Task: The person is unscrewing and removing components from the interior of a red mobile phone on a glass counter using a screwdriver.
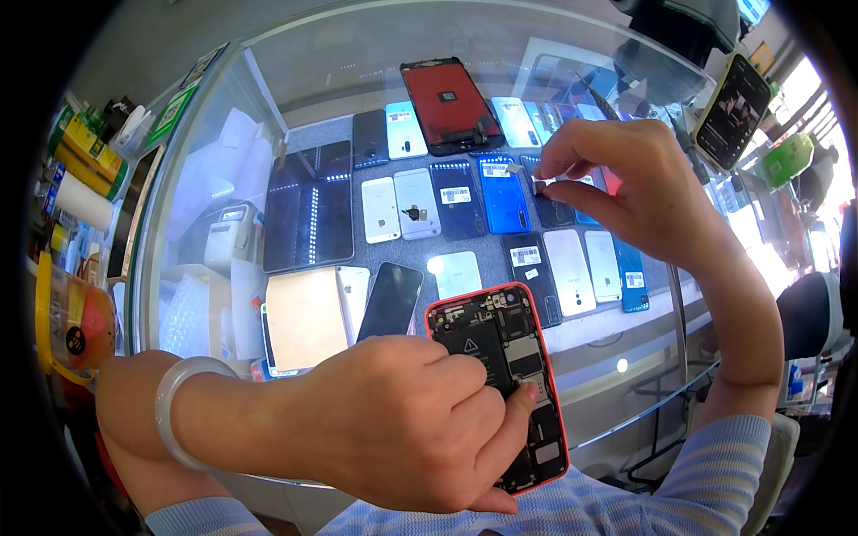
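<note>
My left hand (pixel 420 420) lies across an opened phone (pixel 478 326) with a red frame, its fingers curled over it and pressing on the inside. Bare circuitry, a black battery and silvery shields show in the phone; my fingers hide its lower left part. Raised over the glass case, my right hand (pixel 626 174) has thumb and forefinger pinched together. A tiny dark piece shows at those fingertips, too small to name.
Beneath the glass top of the display case (pixel 585 389) lie rows of phones, a black tablet (pixel 308 210) and a red-backed screen panel (pixel 451 107). A lit phone (pixel 733 112) stands at the right. A yellow-lidded tub (pixel 76 317) is at the left.
</note>
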Available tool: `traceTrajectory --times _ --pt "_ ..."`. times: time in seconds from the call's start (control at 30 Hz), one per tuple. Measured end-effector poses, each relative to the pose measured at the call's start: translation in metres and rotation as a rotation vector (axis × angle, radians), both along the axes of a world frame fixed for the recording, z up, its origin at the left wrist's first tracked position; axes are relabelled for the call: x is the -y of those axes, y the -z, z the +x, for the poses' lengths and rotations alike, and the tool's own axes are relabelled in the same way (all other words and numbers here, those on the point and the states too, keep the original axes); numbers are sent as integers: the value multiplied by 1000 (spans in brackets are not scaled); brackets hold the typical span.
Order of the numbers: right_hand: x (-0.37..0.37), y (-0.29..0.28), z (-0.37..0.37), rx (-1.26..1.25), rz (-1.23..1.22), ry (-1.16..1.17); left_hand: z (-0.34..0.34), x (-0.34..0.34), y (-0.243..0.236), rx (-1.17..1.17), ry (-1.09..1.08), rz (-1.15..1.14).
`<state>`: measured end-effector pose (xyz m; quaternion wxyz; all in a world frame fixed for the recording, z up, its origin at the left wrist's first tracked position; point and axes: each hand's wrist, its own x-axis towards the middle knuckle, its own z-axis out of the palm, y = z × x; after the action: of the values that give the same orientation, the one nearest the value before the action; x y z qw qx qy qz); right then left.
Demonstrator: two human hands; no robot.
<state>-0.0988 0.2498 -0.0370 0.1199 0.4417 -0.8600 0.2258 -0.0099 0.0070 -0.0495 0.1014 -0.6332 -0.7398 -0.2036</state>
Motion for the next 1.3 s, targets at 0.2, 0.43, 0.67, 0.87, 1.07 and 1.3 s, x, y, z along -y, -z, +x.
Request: traceTrajectory --times 0.2,0.43,0.67,0.87,1.07,1.3 --pt "0 2 0 -51 1 -14 1 0 -4 -2 -12 -19" --pt "-5 6 -4 -208 102 -74 0 0 -3 4 -12 -14" --pt "-5 2 -2 -221 95 -114 0 0 1 23 -7 37" --pt "2 -11 22 -38 31 -226 0 1 -6 0 -15 -41" --pt "9 -8 40 -18 26 -280 1 1 -5 -8 -14 -34" --pt "10 -8 43 -187 117 -370 2 2 4 14 -15 65"
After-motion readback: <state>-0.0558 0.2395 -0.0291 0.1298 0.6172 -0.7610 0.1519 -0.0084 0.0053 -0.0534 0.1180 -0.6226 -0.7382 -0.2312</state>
